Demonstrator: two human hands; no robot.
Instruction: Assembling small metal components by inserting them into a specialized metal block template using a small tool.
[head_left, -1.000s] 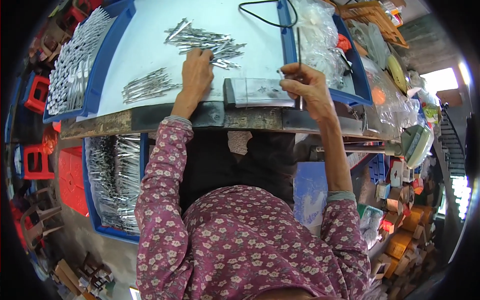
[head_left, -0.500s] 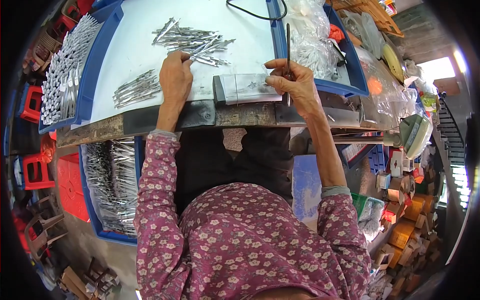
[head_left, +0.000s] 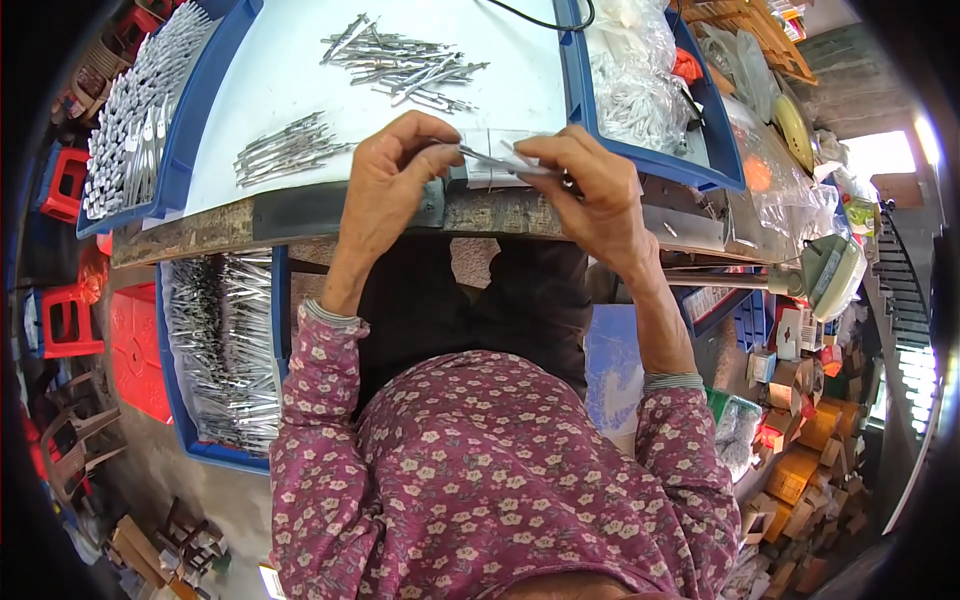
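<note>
My left hand (head_left: 393,180) pinches one end of a thin silvery metal piece (head_left: 488,158) over the front of the table. Its other end reaches the fingers of my right hand (head_left: 600,195). My right hand is closed on a slender dark rod-like tool, now mostly hidden by the fingers, and a small pale sliver shows at its fingertips. Below the hands lies a flat block with white paper (head_left: 487,178), partly covered by them. Beyond my left hand is a loose pile of thin metal pieces (head_left: 410,68). A neater row of similar pieces (head_left: 290,150) lies to the left.
A blue tray (head_left: 185,135) of white-sleeved sticks stands at left, another blue tray (head_left: 715,165) with clear plastic bags (head_left: 630,70) at right. Below the table's wooden edge (head_left: 200,240) sits a blue bin (head_left: 225,455) of metal pieces. A black cable (head_left: 530,20) crosses the far side.
My left hand has left the pile with a metal piece and come right and nearer. My right hand has tilted the dark tool down from upright, and the hands now meet.
</note>
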